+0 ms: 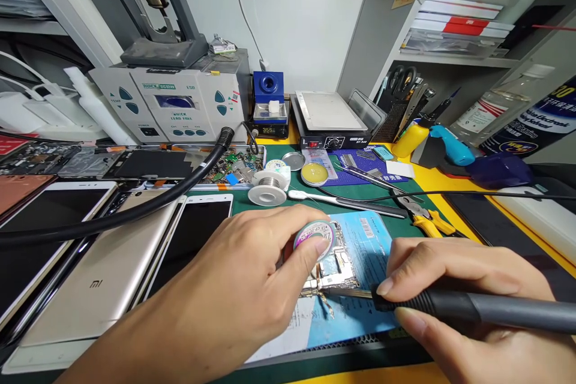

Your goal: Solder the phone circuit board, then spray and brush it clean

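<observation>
My left hand [252,276] pinches a small round spool of desoldering braid [315,239] between thumb and fingers. A phone circuit board [346,270] lies partly hidden under that hand. My right hand [486,300] is closed around a black soldering iron [450,307], held nearly level. The iron's metal tip points left and meets the lower edge of the board, beside a short frayed copper strip [327,305]; whether it touches the strip I cannot tell. Under the board is a blue and white card [369,240].
Phones [103,270] lie at left, under a thick black hose [180,189] from the rework station [180,102]. Behind the board are a solder wire reel [267,189], a flux tin [314,174], a white brush [346,201] and yellow-handled cutters [427,219]. A thin cable [472,193] crosses at right.
</observation>
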A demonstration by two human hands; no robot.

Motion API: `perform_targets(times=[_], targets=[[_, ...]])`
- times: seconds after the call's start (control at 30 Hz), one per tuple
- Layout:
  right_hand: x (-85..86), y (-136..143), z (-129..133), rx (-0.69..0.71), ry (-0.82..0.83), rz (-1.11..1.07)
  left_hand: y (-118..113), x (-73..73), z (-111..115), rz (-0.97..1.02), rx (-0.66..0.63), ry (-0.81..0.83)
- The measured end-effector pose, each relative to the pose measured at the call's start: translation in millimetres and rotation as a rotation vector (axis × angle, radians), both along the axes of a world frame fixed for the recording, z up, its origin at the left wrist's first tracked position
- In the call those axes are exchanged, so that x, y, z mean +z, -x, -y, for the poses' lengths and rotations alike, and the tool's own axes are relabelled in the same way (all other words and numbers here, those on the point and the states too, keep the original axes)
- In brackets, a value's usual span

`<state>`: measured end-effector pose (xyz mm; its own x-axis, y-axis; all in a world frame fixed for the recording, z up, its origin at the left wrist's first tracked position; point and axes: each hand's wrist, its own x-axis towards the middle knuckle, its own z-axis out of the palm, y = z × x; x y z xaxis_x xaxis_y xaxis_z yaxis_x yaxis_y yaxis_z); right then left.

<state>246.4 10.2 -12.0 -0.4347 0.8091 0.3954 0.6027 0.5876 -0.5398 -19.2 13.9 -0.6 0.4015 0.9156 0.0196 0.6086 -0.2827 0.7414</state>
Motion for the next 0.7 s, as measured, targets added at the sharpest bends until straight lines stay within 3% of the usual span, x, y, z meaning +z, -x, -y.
perform_targets(times=[0.53, 0.7], targets=[[2.9, 4.9, 2.1, -0.012, -0.008, -0.062, 0.0, -1.3, 0.7, -0.010, 0.012, -0.011], [7.0, 12.4, -2.6, 0.110, 0.019, -0.147, -0.6, 0.2, 0.4, -0.011, 0.011, -0.025]])
